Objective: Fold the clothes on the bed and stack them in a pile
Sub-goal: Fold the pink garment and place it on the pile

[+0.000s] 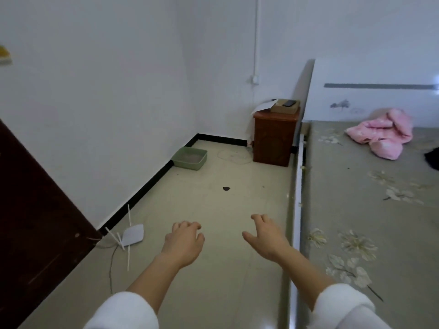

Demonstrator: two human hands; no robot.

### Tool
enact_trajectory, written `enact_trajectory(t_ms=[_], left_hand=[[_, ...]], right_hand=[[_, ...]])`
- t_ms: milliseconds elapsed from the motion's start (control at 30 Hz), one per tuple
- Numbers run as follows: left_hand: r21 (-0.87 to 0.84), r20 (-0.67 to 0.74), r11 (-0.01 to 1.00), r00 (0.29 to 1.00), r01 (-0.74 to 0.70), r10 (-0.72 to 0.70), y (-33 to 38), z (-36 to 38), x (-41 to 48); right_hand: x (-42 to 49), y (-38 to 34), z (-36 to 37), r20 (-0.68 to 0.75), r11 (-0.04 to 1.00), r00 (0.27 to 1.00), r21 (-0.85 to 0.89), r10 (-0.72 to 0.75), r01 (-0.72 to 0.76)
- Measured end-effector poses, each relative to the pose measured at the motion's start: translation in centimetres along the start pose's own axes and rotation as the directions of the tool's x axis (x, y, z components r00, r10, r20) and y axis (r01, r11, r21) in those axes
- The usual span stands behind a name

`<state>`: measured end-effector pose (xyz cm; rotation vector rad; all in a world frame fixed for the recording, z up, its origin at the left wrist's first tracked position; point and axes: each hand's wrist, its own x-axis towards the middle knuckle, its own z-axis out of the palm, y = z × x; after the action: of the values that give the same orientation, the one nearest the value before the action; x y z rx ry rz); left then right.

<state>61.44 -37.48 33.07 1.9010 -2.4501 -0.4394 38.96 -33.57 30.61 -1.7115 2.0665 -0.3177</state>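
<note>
The bed with a grey flowered cover runs along the right side. A crumpled pink garment lies near its headboard, and the edge of a dark garment shows at the right border. My left hand and my right hand are stretched out over the floor beside the bed, palms down, fingers apart, holding nothing. Both are far from the clothes.
A brown nightstand with a box on top stands by the headboard. On the floor sit a green tray and a white router with a cable. A dark door stands at the left.
</note>
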Motion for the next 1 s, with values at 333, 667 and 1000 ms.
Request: enact_trajectory(t_ms=[333,667,1000], left_hand=[[-0.019,0.05,0.93,0.929,-0.367,0.367,9.7,-2.1,18.4],[-0.149,0.084,0.797,0.796,-0.585,0.6,25.5,-2.8,40.7],[-0.123,0.132,0.704,0.692,-0.699,0.71,36.9,-4.8,63.7]], right_hand=[[8.5,5.4,-7.3,-0.18,0.958,0.943,-0.017,0.28,-0.287],[25.0,16.8,-17.8,-0.254,0.864,0.829,0.063,0.498,-0.5],[44.2,25.5,-26.4,-0.27,0.79,0.747,0.102,0.607,-0.604]])
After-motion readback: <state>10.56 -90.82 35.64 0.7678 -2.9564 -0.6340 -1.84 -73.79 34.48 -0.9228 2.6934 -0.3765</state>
